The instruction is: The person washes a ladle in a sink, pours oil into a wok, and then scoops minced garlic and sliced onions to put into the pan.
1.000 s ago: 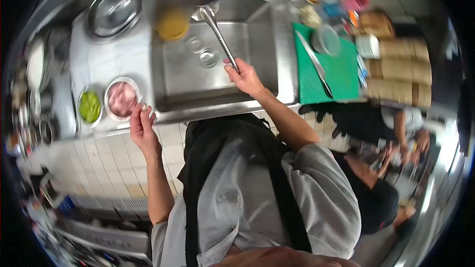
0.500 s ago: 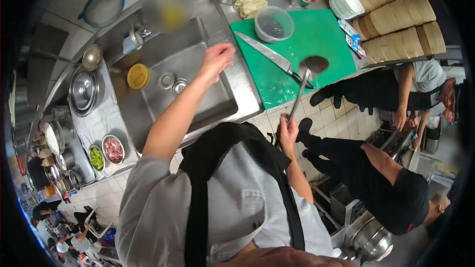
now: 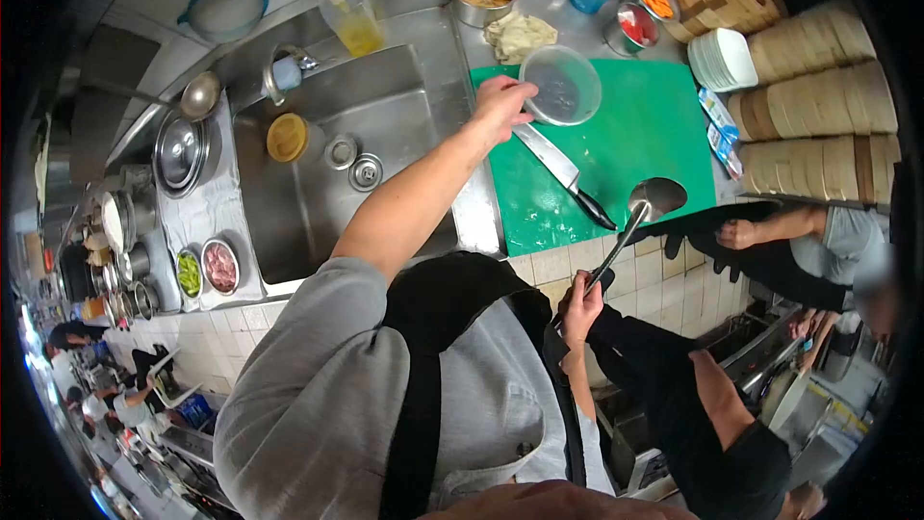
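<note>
My left hand [image 3: 502,108] reaches across the sink, its fingers closed at the near-left rim of a clear round plastic tub [image 3: 561,87]. The tub sits on a green cutting board [image 3: 645,125] and looks to have a little clear liquid or nothing in it. Just below that hand lies a kitchen knife [image 3: 549,156] with a black handle. My right hand [image 3: 581,306] is wrapped round the handle of a metal ladle [image 3: 658,197], whose bowl is raised by the board's near edge.
Left of the board is a steel sink [image 3: 385,106] with a yellow-lidded container [image 3: 287,138]. A bowl of raw meat [image 3: 220,265] stands at the left. Stacked bamboo steamers [image 3: 818,106] and white dishes [image 3: 722,60] are at right. Co-workers stand close on the right, one arm [image 3: 780,226] near the ladle.
My left hand has moved from over the sink to the tub's rim. My right hand still holds the ladle. The view has shifted, and a co-worker's arm has moved nearer the board.
</note>
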Motion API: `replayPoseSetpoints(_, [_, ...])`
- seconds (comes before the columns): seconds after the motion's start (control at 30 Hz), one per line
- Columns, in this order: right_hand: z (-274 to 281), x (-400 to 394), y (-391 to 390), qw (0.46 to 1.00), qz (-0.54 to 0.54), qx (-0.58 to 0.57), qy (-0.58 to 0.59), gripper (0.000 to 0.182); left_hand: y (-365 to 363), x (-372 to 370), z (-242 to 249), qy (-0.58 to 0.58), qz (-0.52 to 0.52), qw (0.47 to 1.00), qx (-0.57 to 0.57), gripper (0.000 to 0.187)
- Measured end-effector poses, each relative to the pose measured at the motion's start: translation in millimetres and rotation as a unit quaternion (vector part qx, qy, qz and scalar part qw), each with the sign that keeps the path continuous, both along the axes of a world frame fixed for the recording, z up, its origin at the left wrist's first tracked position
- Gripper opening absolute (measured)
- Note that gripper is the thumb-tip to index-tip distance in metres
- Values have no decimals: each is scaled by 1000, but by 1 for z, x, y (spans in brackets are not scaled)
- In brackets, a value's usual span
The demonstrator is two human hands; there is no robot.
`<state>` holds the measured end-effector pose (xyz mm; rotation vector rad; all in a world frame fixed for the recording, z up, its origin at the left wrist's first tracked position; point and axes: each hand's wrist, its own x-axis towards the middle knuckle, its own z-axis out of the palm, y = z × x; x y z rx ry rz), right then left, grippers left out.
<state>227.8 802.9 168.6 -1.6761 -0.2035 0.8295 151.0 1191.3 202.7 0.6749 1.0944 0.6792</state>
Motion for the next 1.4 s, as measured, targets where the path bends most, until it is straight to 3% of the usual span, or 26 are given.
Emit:
replayPoseSetpoints(0.13, [-37,30,5,993,72,-9,-94,13,-11,-33,31,-73,-10,997,-1,24])
replayPoseSetpoints(0.23, [0,23,38,980,154,4,-123,14,-24,-88,50,-113,0,994,6,28])
replayPoseSetpoints(0.3, [2,18,54,952,208,75,-210,15,-40,-135,83,-82,8,996,19,27])
replayPoseSetpoints(0.33, [-13,24,54,976,178,82,-91,16,-52,-161,91,-79,29,996,17,26])
replayPoseSetpoints(0.47, [-56,29,62,968,236,17,-87,18,-92,-276,114,-96,125,987,13,27])
replayPoseSetpoints(0.53, [-82,33,66,971,235,-5,-38,18,-111,-339,123,-41,187,981,12,30])
replayPoseSetpoints(0.63, [-59,3,77,941,308,59,-130,17,-145,-428,143,-31,302,953,15,37])
replayPoseSetpoints(0.77, [-45,-44,99,926,349,45,-136,12,-169,-565,121,46,436,898,11,23])
replayPoseSetpoints(0.83, [-13,-86,120,906,372,-21,-200,28,-173,-638,103,51,491,869,22,21])
replayPoseSetpoints(0.87, [-10,-104,125,898,399,86,-167,15,-172,-669,98,56,504,861,42,22])
replayPoseSetpoints(0.9, [-12,-119,129,898,397,85,-170,15,-168,-698,92,60,515,853,62,23])
replayPoseSetpoints(0.97, [0,-163,138,916,387,81,-66,15,-154,-748,80,86,579,809,52,25])
replayPoseSetpoints(1.0, [17,-191,141,891,415,46,-176,14,-146,-777,65,94,586,803,57,27])
replayPoseSetpoints(1.03, [22,-215,143,886,410,34,-212,13,-138,-801,54,87,580,808,54,27])
replayPoseSetpoints(1.1, [39,-269,145,929,345,-14,-134,10,-117,-841,31,40,586,805,78,31])
replayPoseSetpoints(1.27, [34,-326,124,925,348,-47,-147,11,-63,-913,-50,-8,576,810,110,39])
replayPoseSetpoints(1.3, [28,-328,112,928,347,-47,-126,12,-60,-920,-55,-13,552,825,124,40])
replayPoseSetpoints(1.37, [30,-340,94,909,341,-6,-238,10,-65,-959,-99,73,353,909,210,44])
replayPoseSetpoints(1.4, [8,-324,69,893,353,-45,-277,11,-65,-960,-100,87,353,915,173,42])
